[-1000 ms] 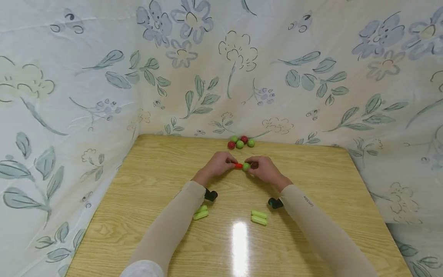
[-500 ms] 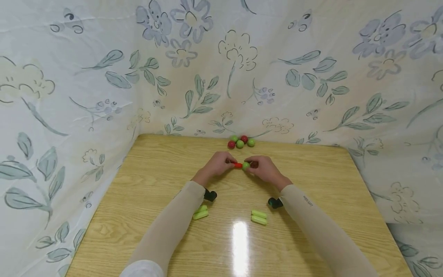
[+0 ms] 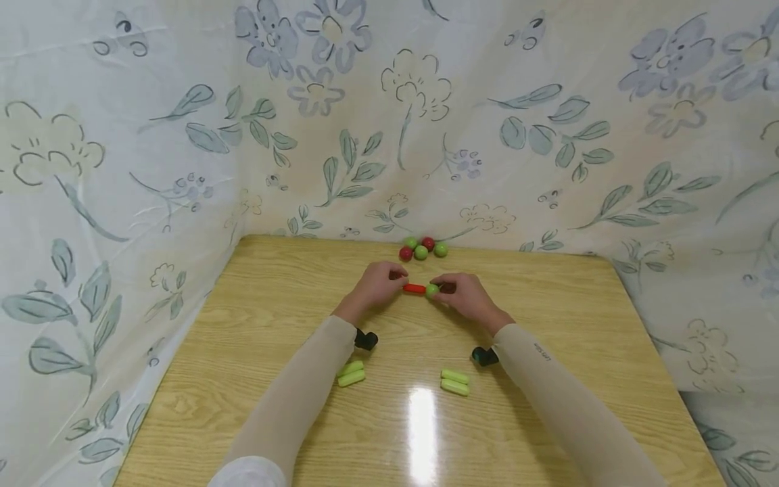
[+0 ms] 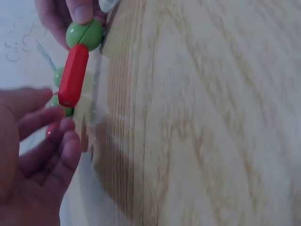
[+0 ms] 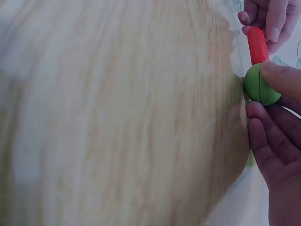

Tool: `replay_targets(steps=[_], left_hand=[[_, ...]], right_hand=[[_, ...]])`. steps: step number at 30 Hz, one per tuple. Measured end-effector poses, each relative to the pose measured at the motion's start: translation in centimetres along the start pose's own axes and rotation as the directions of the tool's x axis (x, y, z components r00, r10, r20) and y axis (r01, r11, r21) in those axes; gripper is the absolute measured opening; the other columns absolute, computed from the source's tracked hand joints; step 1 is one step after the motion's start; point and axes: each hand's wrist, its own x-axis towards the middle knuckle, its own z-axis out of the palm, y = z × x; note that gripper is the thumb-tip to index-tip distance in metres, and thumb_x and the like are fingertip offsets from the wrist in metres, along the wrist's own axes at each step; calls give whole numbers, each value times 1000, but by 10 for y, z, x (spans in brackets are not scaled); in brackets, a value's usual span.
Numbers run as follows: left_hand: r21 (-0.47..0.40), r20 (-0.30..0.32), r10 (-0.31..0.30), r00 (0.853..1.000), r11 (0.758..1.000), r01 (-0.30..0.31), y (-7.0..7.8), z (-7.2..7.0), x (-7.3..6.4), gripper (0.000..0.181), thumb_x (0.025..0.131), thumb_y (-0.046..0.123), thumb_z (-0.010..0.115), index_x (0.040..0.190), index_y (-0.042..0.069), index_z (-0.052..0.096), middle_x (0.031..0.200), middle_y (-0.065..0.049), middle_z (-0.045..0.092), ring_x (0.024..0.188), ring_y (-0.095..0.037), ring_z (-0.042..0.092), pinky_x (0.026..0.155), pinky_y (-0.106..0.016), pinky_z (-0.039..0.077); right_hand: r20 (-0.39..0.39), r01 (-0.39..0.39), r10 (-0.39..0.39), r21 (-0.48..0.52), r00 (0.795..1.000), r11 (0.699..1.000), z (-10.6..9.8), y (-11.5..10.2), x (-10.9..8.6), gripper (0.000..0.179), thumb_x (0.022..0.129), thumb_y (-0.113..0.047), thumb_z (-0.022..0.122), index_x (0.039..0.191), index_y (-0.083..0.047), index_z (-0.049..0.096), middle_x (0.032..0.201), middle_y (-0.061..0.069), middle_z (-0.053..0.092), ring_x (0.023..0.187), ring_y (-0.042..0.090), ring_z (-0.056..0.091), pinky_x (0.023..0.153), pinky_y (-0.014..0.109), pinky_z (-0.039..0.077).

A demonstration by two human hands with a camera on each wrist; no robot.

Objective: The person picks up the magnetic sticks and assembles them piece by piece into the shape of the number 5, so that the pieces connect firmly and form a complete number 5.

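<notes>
Pinched between the thumb and fingers of my right hand [image 3: 465,297] is a green ball [image 5: 258,84] with a seam line round it. A red faceted stick [image 4: 74,75] juts from the ball toward the left, joined end to end with it. Beside the stick's free end is my left hand [image 3: 376,284], its fingers spread apart and holding nothing in the left wrist view. Both hands are close over the wooden table [image 3: 274,291], toward its back. In the right wrist view the left fingers [image 5: 276,21] overlap the stick's far end.
At the table's back edge a cluster of green balls [image 3: 421,252] and red balls [image 3: 406,253] lies near the floral cloth [image 3: 402,135]. Two pairs of yellow-green sticks [image 3: 351,377] [image 3: 455,387] lie nearer me, left and right. Black devices [image 3: 366,339] show at the wrists.
My left hand has let go of the red stick and moved slightly left, so more of the stick shows. The right hand keeps its place with the green ball.
</notes>
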Motion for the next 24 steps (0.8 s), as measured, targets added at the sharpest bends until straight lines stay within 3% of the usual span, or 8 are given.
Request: replay_targets(steps=[7,11,18,24], left_hand=[[-28,-127,-97,987,995,94,-7,-8,10,28,106,24,73,124,4,78,111,-5,73,104,-22,66,96,-40,55],[-37,-190,-114,975,993,109,-3,-13,17,35,103,24,78,128,0,76,111,-8,74,103,-24,67,94,-41,56],[-44,-210,-121,970,992,115,4,-13,29,47,101,24,81,138,-3,70,125,-17,73,111,-29,68,101,-44,55],[-46,-216,-141,966,990,134,-3,-9,36,50,100,25,83,140,0,69,125,-15,73,113,-28,67,101,-44,55]], right_hand=[[-13,0,0,33,1000,999,1,-1,-3,31,99,-22,84,128,-9,79,114,3,77,98,19,70,89,41,58],[-16,-6,6,34,1000,999,1,-2,-4,31,99,-21,83,128,-10,79,114,3,77,98,19,69,88,41,58],[-14,-17,18,47,1000,999,0,-2,-4,30,100,-23,82,128,-10,79,115,4,77,99,20,69,90,42,58],[-13,-3,4,60,1000,998,1,-2,-4,32,100,-22,83,129,-10,79,117,5,78,101,20,70,92,44,58]])
